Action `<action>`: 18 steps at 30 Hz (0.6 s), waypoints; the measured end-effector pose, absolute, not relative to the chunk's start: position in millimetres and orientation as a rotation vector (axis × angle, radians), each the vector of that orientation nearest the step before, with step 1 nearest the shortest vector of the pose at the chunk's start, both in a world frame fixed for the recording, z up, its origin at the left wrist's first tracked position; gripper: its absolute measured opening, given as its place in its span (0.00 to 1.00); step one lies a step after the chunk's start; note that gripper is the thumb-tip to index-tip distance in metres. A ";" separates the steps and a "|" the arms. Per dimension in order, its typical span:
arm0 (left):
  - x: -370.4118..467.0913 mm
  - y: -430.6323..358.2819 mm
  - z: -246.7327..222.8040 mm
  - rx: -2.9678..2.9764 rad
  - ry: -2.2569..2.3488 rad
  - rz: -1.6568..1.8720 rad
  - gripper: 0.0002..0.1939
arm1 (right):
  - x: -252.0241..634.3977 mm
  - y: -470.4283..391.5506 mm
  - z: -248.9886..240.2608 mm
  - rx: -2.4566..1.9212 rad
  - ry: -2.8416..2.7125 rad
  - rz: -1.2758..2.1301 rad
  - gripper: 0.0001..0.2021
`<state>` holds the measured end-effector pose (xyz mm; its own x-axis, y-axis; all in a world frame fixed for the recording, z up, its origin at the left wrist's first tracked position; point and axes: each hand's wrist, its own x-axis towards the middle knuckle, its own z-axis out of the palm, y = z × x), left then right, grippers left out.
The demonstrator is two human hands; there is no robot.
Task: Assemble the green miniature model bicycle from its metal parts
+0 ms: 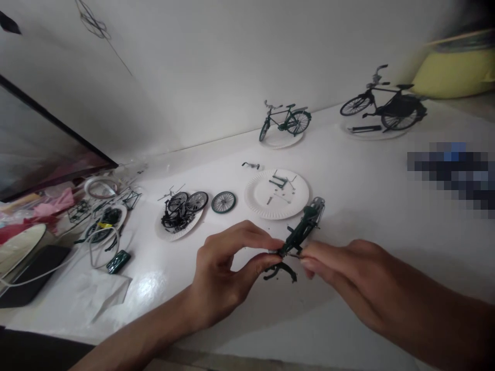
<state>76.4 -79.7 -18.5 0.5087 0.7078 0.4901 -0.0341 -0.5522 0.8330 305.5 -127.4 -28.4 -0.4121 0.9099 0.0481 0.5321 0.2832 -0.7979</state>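
A dark green model bicycle frame [301, 229] is tilted between my two hands near the table's front. My left hand [232, 263] pinches its lower end between thumb and fingers. On the right, my right hand [344, 268] is closed on a thin metallic piece at the same end; what that piece is I cannot make out. Just below the fingertips lies a curved dark green part [286, 269]. Beyond the frame, a white paper plate [255, 198] holds small green and metal parts. A green-rimmed wheel [223, 202] lies left of that plate.
Two assembled model bicycles, one green [288, 121] and one black [390, 105], stand on plates at the back. Black parts and wheels fill another plate [164, 232]. Handlebars [250, 165] lie behind. Green parts, a cable and a black object [34, 273] crowd the left.
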 end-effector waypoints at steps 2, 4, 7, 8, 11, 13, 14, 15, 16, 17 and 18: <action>75.8 -80.6 -15.8 2.009 0.500 1.123 0.16 | 303.2 -125.3 -16.1 -1.387 -1.646 1.626 0.20; 74.8 -80.6 -13.5 2.102 0.465 1.136 0.17 | 301.1 -123.0 -6.0 -1.368 -1.401 2.004 0.23; 74.0 -79.6 -13.5 2.105 0.504 1.132 0.18 | 300.0 -123.3 -5.4 -1.398 -1.710 1.617 0.20; 74.0 -79.4 -14.6 2.068 0.520 1.119 0.18 | 300.1 -124.7 -8.9 -1.397 -1.899 1.313 0.18; 74.9 -79.7 -18.5 1.936 0.545 1.076 0.17 | 300.6 -130.3 -20.3 -1.285 -2.271 0.620 0.15; 75.6 -80.5 -19.7 1.892 0.547 1.068 0.16 | 299.8 -131.8 -21.5 -1.264 -2.253 0.681 0.15; 75.9 -80.8 -19.6 1.896 0.545 1.071 0.16 | 299.0 -131.2 -19.2 -1.291 -2.148 0.887 0.15; 76.1 -81.0 -19.0 1.916 0.537 1.082 0.15 | 298.0 -129.6 -15.3 -1.319 -1.979 1.176 0.15; 76.3 -81.1 -18.0 1.951 0.518 1.103 0.16 | 297.1 -127.3 -10.5 -1.338 -1.742 1.500 0.16; 76.4 -81.0 -16.8 1.995 0.493 1.131 0.16 | 296.3 -124.5 -5.3 -1.312 -1.493 1.831 0.18; 76.6 -80.7 -15.6 2.041 0.467 1.159 0.17 | 295.7 -121.8 -0.8 -1.270 -1.278 2.070 0.18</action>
